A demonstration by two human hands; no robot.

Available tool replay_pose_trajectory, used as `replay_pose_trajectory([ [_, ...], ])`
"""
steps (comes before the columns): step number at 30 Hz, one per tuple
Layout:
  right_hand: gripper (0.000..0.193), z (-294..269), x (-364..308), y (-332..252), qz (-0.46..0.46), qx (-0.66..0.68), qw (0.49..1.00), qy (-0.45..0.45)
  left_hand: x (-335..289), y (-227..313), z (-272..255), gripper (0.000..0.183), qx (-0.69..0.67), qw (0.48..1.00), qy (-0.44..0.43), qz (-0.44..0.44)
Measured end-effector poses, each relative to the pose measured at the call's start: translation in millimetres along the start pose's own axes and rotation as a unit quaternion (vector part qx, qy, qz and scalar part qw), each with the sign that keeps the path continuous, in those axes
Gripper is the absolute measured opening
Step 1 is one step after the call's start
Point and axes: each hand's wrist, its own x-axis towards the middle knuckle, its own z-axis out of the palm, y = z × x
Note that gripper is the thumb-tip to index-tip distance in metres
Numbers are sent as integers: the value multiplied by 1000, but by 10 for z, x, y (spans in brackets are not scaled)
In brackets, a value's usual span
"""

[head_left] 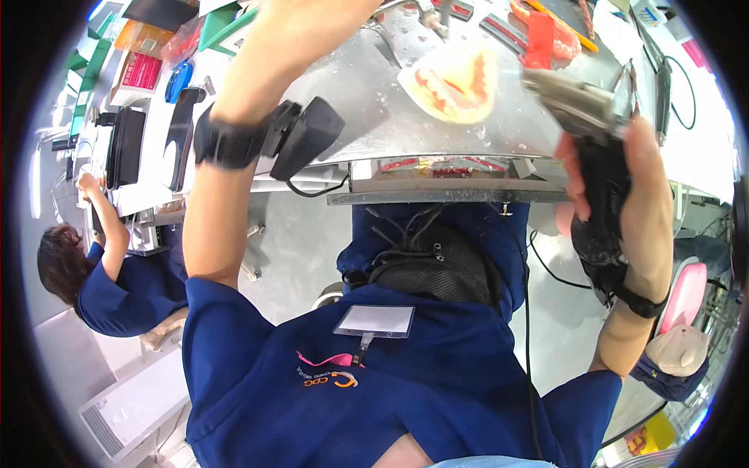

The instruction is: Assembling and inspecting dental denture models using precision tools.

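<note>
On the metal worktop lies a cream dental cast (449,82) with a reddish arch and teeth. My left hand (324,19) reaches to the top edge, left of the cast; its fingers are out of the picture. A black boxy device (300,140) is strapped to my left wrist. At the right, my right hand (644,175) is closed around a gun-shaped tool (573,97) with a silvery barrel and a black body. The barrel points left, toward the cast, apart from it. Motion blurs the tool a little. Another black strap (644,304) circles my right wrist.
Red pieces (538,39) and an orange strip (573,27) lie behind the cast. A shallow drawer (460,187) juts out below the worktop edge. Boxes (140,74), a blue ring (179,80) and a phone-like slab (185,136) stand left. A co-worker (133,273) sits at the far left.
</note>
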Motion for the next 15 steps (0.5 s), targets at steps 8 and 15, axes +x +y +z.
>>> replay_pose_trajectory([
  [8,79,75,-300,-91,-25,-32,984,172,27,-555,143,28,-454,834,-95,-298],
  [15,75,172,-310,-90,-97,-77,990,64,52,-618,161,26,-455,835,-110,-290],
])
